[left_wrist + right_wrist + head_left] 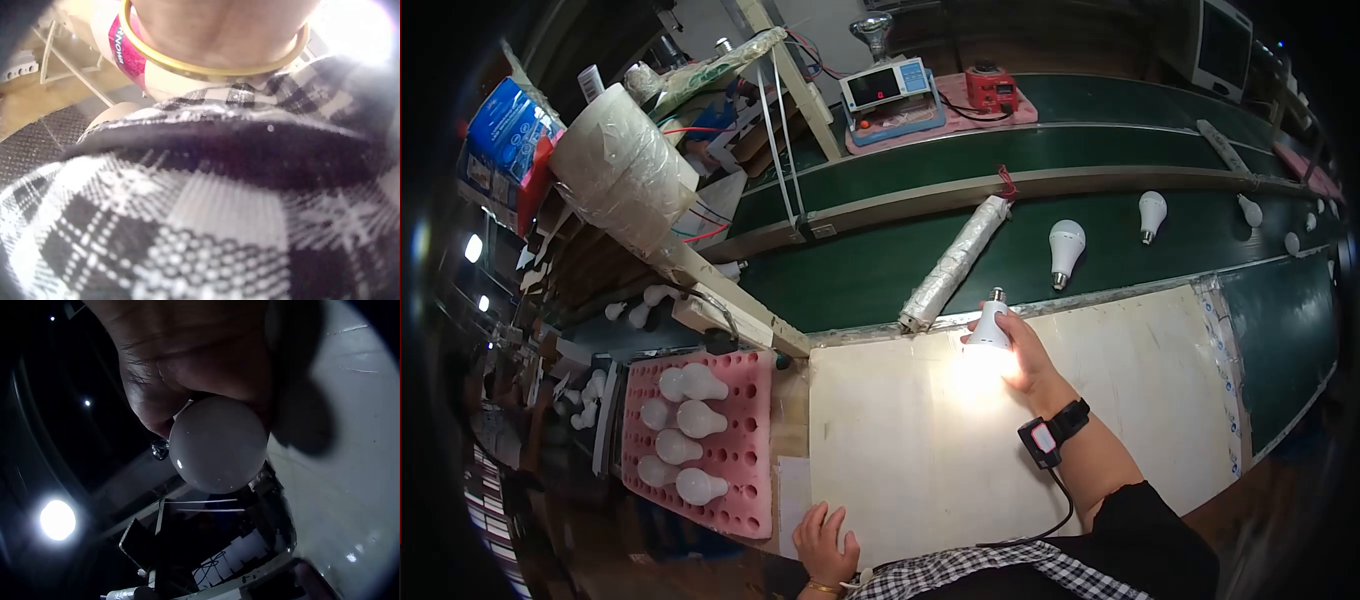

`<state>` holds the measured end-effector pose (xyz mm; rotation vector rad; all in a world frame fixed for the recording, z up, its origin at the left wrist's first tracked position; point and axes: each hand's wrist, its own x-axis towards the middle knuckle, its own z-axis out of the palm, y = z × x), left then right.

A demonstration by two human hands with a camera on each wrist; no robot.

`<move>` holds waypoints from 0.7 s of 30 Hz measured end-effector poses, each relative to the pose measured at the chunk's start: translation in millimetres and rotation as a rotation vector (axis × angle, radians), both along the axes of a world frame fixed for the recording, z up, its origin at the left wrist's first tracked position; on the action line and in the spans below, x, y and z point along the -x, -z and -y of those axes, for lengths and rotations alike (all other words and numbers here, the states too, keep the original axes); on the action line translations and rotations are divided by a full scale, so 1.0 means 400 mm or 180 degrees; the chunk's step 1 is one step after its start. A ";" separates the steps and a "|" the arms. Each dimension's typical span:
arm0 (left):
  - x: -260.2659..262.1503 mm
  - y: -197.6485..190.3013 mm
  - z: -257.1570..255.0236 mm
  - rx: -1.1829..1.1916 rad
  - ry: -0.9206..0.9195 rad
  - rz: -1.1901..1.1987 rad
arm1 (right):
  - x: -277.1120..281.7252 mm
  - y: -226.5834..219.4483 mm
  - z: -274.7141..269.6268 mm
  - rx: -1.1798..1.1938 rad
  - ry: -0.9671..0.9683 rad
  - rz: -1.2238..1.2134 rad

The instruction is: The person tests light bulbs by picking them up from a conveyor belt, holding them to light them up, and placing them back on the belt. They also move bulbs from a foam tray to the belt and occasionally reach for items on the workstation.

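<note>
My right hand (pixel 1012 352) grips a white LED bulb (pixel 990 326) over the far edge of the white work board (pixel 920 440), its screw base pointing away toward the belt. The bulb's dome glows brightly onto the board in the head view. In the right wrist view the round dome (pixel 217 444) sits under my curled fingers (pixel 187 362). My left hand (pixel 825 540) rests flat with spread fingers on the board's near edge. The left wrist view shows only a gold bangle (pixel 212 62) and a checked sleeve (pixel 200 219).
A pink holed tray (pixel 745 450) at the left holds several white bulbs (pixel 685 430). More bulbs (pixel 1065 245) lie on the green conveyor belt (pixel 850 275), beside a foil-wrapped roll (pixel 955 262). A meter (pixel 887 85) and a red device (pixel 990 88) stand behind.
</note>
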<state>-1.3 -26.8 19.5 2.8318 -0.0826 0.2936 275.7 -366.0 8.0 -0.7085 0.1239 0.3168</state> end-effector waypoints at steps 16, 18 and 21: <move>-0.536 -0.485 0.142 0.3711 0.0460 0.1176 | -0.069 -0.055 -0.111 0.0466 0.0693 0.0532; -0.598 -0.527 0.162 0.4116 0.0484 0.1313 | -0.089 -0.036 -0.079 0.1585 0.1110 0.0618; -0.667 -0.541 0.155 0.4382 0.0428 0.1288 | -0.147 -0.048 0.029 0.4562 0.2095 0.2098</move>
